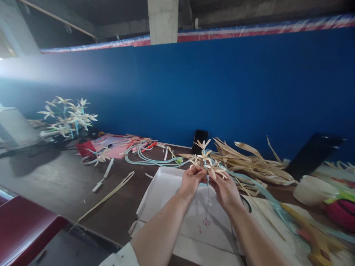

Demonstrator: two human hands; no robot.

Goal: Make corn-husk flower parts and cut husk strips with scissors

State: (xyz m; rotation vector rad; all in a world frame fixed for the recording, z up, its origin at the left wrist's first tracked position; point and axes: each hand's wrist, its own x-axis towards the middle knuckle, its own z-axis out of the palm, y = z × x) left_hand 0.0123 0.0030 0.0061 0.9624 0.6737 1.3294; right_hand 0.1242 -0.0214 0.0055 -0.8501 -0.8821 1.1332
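Note:
Close together over a shallow white cardboard box (166, 184), both my hands hold one handmade flower sprig (215, 171). Its pale, straw-coloured petals form several blooms around a light blue stem, and a thin wire hangs below. My left hand (192, 181) pinches the stem with closed fingertips. My right hand (227, 191) grips the sprig from the other side, just under the blooms, its fingertips partly hidden. A light blue strip (257, 184) runs from beside my right hand toward the lower right.
Dried husk strips (249, 162) lie heaped behind my right hand, near a phone (200, 137). Coiled pale-blue cords (144, 160) are at the back. A finished flower bunch (70, 118) stands far left. A white cup (313, 190) and yellow-handled scissors (317, 236) are right.

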